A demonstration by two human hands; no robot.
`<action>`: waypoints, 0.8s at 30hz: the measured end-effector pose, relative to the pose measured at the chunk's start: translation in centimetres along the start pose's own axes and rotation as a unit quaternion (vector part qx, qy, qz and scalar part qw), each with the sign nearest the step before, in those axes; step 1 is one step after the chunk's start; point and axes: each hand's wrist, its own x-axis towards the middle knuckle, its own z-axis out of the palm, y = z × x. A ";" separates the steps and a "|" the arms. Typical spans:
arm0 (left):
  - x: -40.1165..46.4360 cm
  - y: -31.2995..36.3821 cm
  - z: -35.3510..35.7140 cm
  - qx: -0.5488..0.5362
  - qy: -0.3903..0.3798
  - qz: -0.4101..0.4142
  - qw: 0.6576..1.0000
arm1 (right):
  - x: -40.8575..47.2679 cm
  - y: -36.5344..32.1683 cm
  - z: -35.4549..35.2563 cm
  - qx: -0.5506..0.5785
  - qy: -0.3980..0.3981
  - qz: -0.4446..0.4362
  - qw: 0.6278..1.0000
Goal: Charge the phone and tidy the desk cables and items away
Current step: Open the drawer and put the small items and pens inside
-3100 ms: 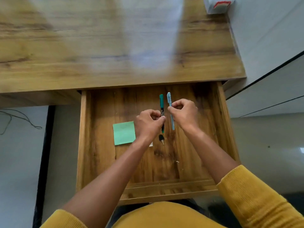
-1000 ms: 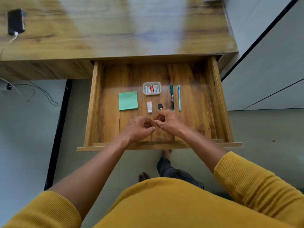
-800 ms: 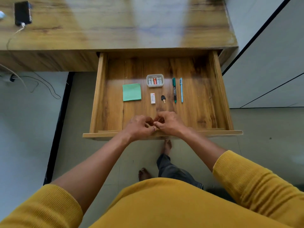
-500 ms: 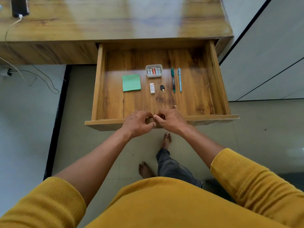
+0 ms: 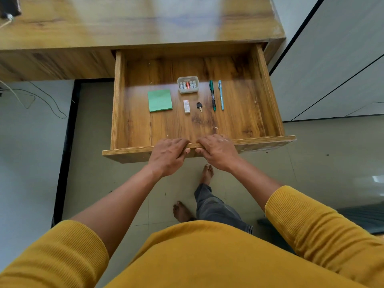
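Wood-grain drawer point(image 5: 268, 88) stands pulled out from under the desk point(image 5: 145, 19), both hands side by side on its front edge: left hand point(image 5: 168, 155) and right hand point(image 5: 217, 152) each curl fingers over the front panel, gripping it. Inside, well apart from the hands: green sticky-note pad point(image 5: 160, 100), clear battery box point(image 5: 188, 84), small white eraser point(image 5: 186, 106), black-headed key point(image 5: 199, 106), green pen point(image 5: 212, 95), light-blue pen point(image 5: 220, 94). Phone point(image 5: 9, 6) with white cable point(image 5: 8, 18) sits at the desk's far left corner, mostly cut off.
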 end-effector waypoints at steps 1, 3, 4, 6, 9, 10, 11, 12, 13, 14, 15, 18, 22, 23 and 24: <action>0.0 -0.1 0.1 0.012 0.000 0.005 1.000 | 0.1 0.1 0.1 -0.009 0.001 -0.003 1.000; 0.1 -0.2 0.2 0.031 0.003 0.013 0.999 | 0.2 0.2 0.2 -0.021 0.000 -0.007 1.000; 0.2 -0.2 0.2 0.036 0.005 0.015 0.999 | 0.4 0.2 0.2 -0.025 0.001 -0.008 1.000; 0.6 -0.4 0.0 0.040 0.003 0.016 0.999 | 0.9 0.4 0.2 -0.028 0.002 -0.009 1.000; 1.6 -0.9 -0.3 0.043 -0.006 0.014 0.999 | 1.8 0.7 -0.1 -0.027 0.003 -0.009 1.000; 2.0 -1.1 -0.4 0.044 -0.007 0.013 0.999 | 2.2 0.8 -0.3 -0.027 0.003 -0.009 1.000; 2.4 -1.2 -0.5 0.044 -0.008 0.011 0.999 | 2.6 0.9 -0.5 -0.027 0.004 -0.008 1.000; 2.8 -1.4 -0.6 0.044 -0.009 0.009 0.999 | 3.0 1.0 -0.7 -0.027 0.005 -0.008 1.000; 3.2 -1.6 -0.7 0.043 -0.009 0.007 0.999 | 3.4 1.2 -0.9 -0.028 0.007 -0.008 1.000; 3.6 -1.7 -0.8 0.045 -0.010 0.006 0.999 | 3.8 1.3 -1.0 -0.029 0.009 -0.009 0.999; 4.0 -1.9 -0.8 0.048 -0.009 0.006 0.999 | 4.2 1.4 -1.1 -0.031 0.009 -0.009 0.999; 5.1 -2.5 -1.1 0.055 -0.003 0.009 0.998 | 5.3 1.7 -1.4 -0.033 0.009 -0.011 0.999; 6.5 -3.2 -1.4 0.052 0.003 0.012 0.999 | 6.8 2.4 -1.8 -0.036 0.022 -0.013 0.999; 6.8 -3.4 -1.4 0.050 0.004 0.012 0.999 | 7.1 2.5 -1.8 -0.038 0.023 -0.013 0.999; 7.1 -3.5 -1.5 0.048 0.006 0.012 0.999 | 7.5 2.7 -1.8 -0.040 0.024 -0.013 0.999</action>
